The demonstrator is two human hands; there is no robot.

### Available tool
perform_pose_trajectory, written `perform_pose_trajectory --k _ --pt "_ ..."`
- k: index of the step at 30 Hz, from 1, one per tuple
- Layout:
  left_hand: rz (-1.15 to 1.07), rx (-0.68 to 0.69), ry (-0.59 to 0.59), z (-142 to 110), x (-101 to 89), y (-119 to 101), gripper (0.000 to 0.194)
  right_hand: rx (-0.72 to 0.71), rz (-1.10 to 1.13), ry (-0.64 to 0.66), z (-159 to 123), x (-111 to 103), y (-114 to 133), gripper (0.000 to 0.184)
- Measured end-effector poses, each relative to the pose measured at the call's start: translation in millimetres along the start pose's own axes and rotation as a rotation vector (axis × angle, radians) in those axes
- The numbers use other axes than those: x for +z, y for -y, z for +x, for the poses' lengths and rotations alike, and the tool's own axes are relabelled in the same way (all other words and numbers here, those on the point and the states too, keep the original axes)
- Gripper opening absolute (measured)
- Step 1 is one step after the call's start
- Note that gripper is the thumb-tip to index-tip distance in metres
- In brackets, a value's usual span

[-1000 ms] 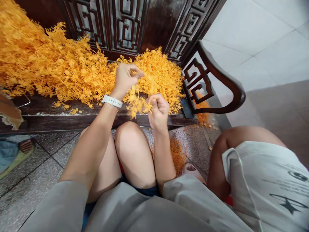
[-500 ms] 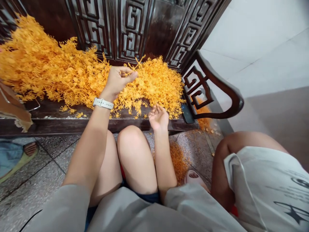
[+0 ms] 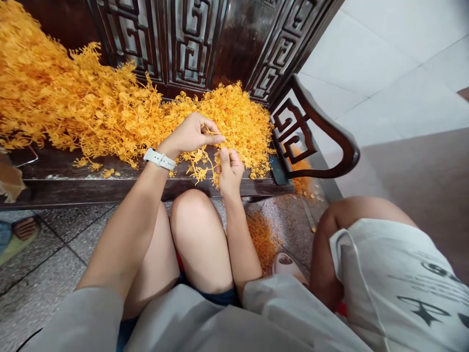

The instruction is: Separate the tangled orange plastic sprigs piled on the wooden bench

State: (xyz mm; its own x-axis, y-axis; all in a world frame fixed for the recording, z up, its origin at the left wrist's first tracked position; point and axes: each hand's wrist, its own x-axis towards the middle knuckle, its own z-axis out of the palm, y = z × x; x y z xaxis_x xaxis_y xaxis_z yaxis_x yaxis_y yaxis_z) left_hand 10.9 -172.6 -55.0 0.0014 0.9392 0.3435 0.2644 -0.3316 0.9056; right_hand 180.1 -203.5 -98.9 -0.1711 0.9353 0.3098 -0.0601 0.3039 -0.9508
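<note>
My left hand [image 3: 193, 133], with a pale watch [image 3: 160, 159] on its wrist, pinches a thin orange plastic sprig between thumb and fingers. Just below it and to the right, my right hand [image 3: 230, 173] is closed, thumb against fingers, on part of an orange sprig. Branching orange pieces [image 3: 199, 170] hang or lie beside that hand; which of them belong to the held sprig I cannot tell. Behind both hands rises a heap of the same orange plastic sprigs [image 3: 242, 122], spread along the dark wooden bench [image 3: 91, 188].
A curved armrest [image 3: 344, 146] closes the bench's right end, with a dark phone [image 3: 279, 171] beside it. More orange pieces [image 3: 262, 239] lie on the floor. Another person's leg [image 3: 330, 244] is close on my right. Torn cardboard [image 3: 10, 183] sticks in at left.
My left hand has come down and to the right, close to my right hand. The right hand's fingers have gone from loosely open to pinched. The view has shifted slightly.
</note>
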Motion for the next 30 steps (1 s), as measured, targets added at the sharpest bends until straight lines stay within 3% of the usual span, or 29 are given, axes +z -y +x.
perform_pose_trajectory --k 3,5,7,9,11,13,15,18,20,21,22,23,24,28,30 --pt "0.034 -0.005 -0.332 14.4 -0.4 22.2 0.031 -0.293 -0.171 0.055 -16.1 -0.9 29.5 0.036" --pt "0.009 -0.063 -0.65 27.8 -5.8 39.3 0.036 -0.471 -0.189 0.223 -34.1 0.4 63.5 0.033" --pt "-0.083 -0.127 -0.86 39.3 -12.9 50.5 0.039 -0.565 -0.073 0.448 -49.2 -1.7 97.3 0.039" --pt "-0.169 -0.118 -0.889 45.5 -17.6 51.9 0.039 -0.508 0.043 0.706 -53.1 -10.9 119.6 0.039" --pt "-0.214 -0.043 -0.801 46.2 -18.1 45.3 0.038 -0.361 0.123 1.022 -43.6 -26.4 123.4 0.028" --pt "-0.228 0.021 -0.698 43.8 -16.5 36.9 0.041 -0.173 0.22 1.363 -26.0 -43.2 108.1 0.018" --pt "-0.22 0.055 -0.615 41.0 -16.4 32.3 0.046 0.017 0.358 1.447 -7.9 -56.0 77.6 0.027" --pt "-0.189 0.069 -0.505 38.4 -21.6 34.4 0.055 0.228 0.512 0.847 10.2 -62.0 21.5 0.046" --pt "-0.175 0.076 -0.463 37.7 -26.5 37.6 0.061 0.483 0.592 0.153 15.3 -58.5 -9.0 0.044" --pt "-0.169 0.078 -0.456 37.6 -28.4 38.7 0.064 0.609 0.616 -0.126 15.7 -55.4 -19.4 0.04" --pt "-0.164 0.08 -0.462 37.7 -29.4 39.1 0.066 0.709 0.635 -0.318 15.0 -51.7 -26.0 0.036" --pt "-0.162 0.083 -0.48 38.2 -29.4 39.2 0.068 0.77 0.653 -0.385 13.4 -47.4 -29.0 0.032" --pt "-0.164 0.087 -0.508 38.9 -28.2 38.9 0.07 0.787 0.678 -0.358 11.0 -42.6 -28.5 0.031" --pt "-0.166 0.139 -0.598 41.7 -11.2 37.3 0.071 0.614 0.733 0.099 2.0 -18.5 -6.9 0.044" --pt "-0.13 0.183 -0.568 40.5 0.7 36.1 0.068 0.501 0.669 0.209 -0.5 -7.2 4.1 0.053"
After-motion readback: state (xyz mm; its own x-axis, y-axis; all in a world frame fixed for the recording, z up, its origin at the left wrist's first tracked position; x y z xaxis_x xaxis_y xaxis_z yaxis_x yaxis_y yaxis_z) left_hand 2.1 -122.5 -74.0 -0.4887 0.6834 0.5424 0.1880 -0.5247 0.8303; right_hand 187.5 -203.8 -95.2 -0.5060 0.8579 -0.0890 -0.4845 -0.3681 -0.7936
